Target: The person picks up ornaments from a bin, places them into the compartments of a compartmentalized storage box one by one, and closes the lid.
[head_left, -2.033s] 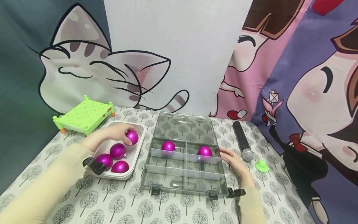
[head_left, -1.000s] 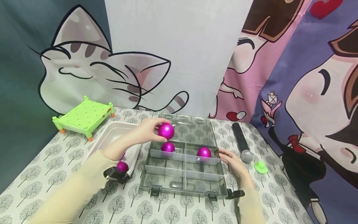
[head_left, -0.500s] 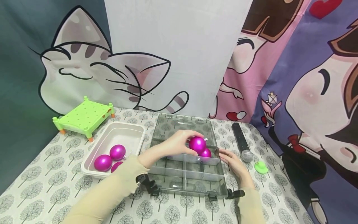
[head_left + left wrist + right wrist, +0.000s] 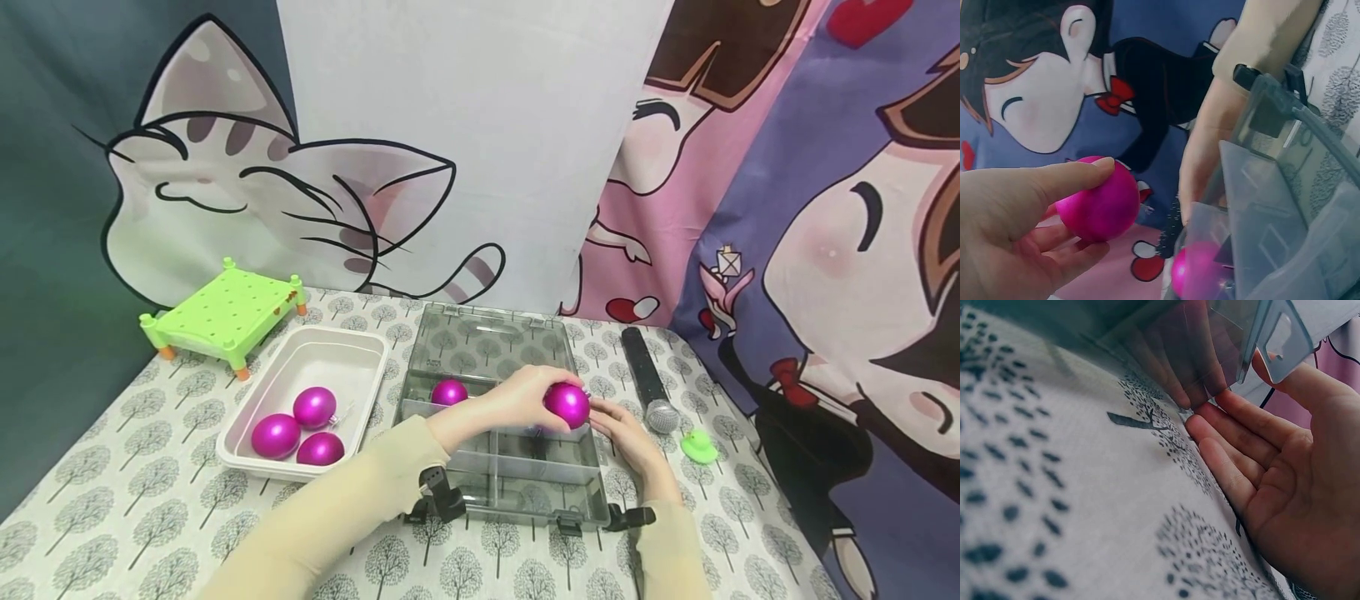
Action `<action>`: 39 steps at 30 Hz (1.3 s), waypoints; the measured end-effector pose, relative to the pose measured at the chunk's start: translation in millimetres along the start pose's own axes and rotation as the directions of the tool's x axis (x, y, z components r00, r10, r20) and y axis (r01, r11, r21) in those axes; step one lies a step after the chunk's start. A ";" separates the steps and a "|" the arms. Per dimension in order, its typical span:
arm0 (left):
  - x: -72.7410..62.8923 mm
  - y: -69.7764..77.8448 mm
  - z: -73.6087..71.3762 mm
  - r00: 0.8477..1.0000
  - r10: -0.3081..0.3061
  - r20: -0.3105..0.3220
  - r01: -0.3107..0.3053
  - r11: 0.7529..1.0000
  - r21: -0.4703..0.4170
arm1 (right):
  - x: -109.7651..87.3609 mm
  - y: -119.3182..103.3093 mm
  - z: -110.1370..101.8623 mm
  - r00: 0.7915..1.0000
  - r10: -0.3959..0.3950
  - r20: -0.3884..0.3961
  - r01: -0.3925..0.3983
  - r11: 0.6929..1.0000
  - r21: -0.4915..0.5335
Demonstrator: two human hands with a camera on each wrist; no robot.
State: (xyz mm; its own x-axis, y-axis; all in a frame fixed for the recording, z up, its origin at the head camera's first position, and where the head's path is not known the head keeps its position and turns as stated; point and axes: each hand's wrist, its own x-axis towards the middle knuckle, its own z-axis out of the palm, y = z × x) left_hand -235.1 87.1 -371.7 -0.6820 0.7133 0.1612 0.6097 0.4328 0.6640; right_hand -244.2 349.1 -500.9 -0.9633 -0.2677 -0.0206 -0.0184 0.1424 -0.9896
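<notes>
My left hand point(image 4: 521, 400) pinches a shiny magenta Christmas ball point(image 4: 567, 407) between thumb and fingertips, over the back right part of the grey see-through divided box point(image 4: 551, 498). In the left wrist view this ball point(image 4: 1102, 203) is up in the air, its small silver cap pointing right. A second ball point(image 4: 450, 392) lies in the box's back left compartment. Another ball point(image 4: 1194, 272) shows inside the box in the left wrist view; the left hand hides it from the head view. My right hand point(image 4: 630, 437) rests against the box's right side, its fingers point(image 4: 1241, 440) fairly straight.
A white tub point(image 4: 378, 367) with three magenta balls point(image 4: 315, 407) stands left of the box. The box's lid point(image 4: 491, 333) lies back, open. A green toy bed-like stand point(image 4: 228, 308) is at the back left. A black microphone point(image 4: 647, 371) and a green rubber duck point(image 4: 699, 447) lie to the right.
My left hand has lifted a ball out of the white tub and carried it rightward across the box to its back right side. The right hand has stayed at the box's side.
</notes>
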 end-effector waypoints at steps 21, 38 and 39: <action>12.4 -3.3 41.4 0.989 -0.022 0.148 -0.004 0.985 0.175 | -0.6 0.0 0.5 1.000 -0.006 -0.010 0.006 1.000 -0.001; 13.5 -0.1 51.4 0.987 -0.045 0.155 0.003 0.965 0.261 | 0.2 2.2 1.7 0.999 -0.027 0.018 0.027 0.999 0.041; 13.8 -0.5 51.9 0.987 -0.045 0.155 0.004 0.966 0.260 | 0.2 2.1 1.6 0.999 -0.028 0.019 0.027 0.999 0.041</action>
State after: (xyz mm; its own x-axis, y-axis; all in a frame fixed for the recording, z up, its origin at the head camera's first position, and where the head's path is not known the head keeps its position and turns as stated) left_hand -223.9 125.3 -407.7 -0.6384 0.7696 0.0162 0.6913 0.5640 0.4517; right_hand -244.0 347.8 -503.2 -0.9572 -0.2894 0.0046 -0.0336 0.0954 -0.9949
